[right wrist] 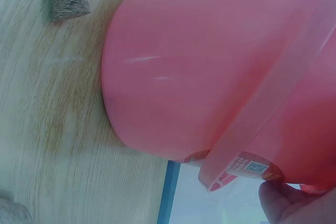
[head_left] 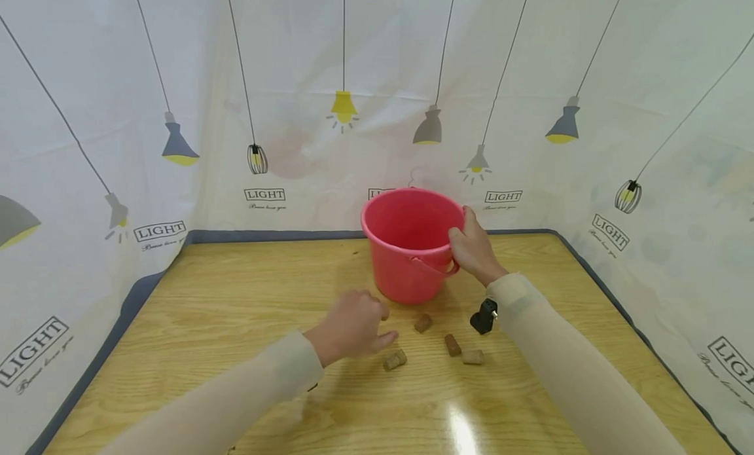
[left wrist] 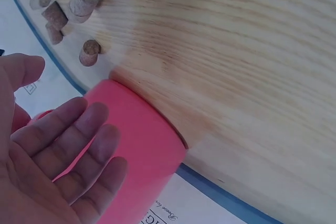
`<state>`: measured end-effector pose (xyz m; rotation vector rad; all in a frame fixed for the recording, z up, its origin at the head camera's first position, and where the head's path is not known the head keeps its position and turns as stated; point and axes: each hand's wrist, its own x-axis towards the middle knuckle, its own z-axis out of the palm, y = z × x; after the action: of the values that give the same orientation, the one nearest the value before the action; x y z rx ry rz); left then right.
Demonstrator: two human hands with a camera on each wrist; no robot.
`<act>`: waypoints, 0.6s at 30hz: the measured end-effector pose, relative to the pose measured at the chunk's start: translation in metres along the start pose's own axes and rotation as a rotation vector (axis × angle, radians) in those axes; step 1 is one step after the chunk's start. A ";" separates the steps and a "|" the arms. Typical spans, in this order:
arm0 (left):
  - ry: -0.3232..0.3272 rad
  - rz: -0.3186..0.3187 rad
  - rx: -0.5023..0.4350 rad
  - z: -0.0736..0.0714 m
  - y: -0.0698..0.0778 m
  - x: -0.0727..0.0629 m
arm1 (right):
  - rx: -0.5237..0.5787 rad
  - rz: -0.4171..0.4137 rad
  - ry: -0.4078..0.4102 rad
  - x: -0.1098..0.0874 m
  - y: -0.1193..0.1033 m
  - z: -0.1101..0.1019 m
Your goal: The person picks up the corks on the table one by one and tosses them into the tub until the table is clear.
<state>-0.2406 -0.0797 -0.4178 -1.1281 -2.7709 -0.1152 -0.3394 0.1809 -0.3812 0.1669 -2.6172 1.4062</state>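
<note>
The right hand (head_left: 474, 249) grips the bucket (head_left: 400, 272), and the left hand (head_left: 352, 325) (relaxed and free) is near the corks (head_left: 395, 360).

A pink plastic bucket (head_left: 406, 275), mouth up, handle lowered, is toward twelve o'clock; brown corks (head_left: 422, 322) lie scattered around its six o'clock.

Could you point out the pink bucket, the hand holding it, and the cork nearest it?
Pink bucket (head_left: 400, 273), head view: outer wall.
Right hand (head_left: 474, 247), head view: its middle.
Nearest cork (head_left: 423, 323), head view: its middle.
</note>
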 end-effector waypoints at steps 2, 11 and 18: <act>0.006 -0.004 -0.011 0.001 0.003 -0.001 | -0.005 0.001 0.000 0.000 -0.001 0.000; 0.007 -0.020 0.008 0.009 0.016 -0.005 | -0.006 0.003 -0.002 0.000 -0.002 -0.001; -0.053 -0.048 -0.046 0.016 0.022 -0.007 | -0.010 0.005 0.006 0.001 0.001 0.000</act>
<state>-0.2219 -0.0667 -0.4347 -1.0911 -2.8563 -0.1570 -0.3404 0.1815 -0.3819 0.1548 -2.6215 1.3921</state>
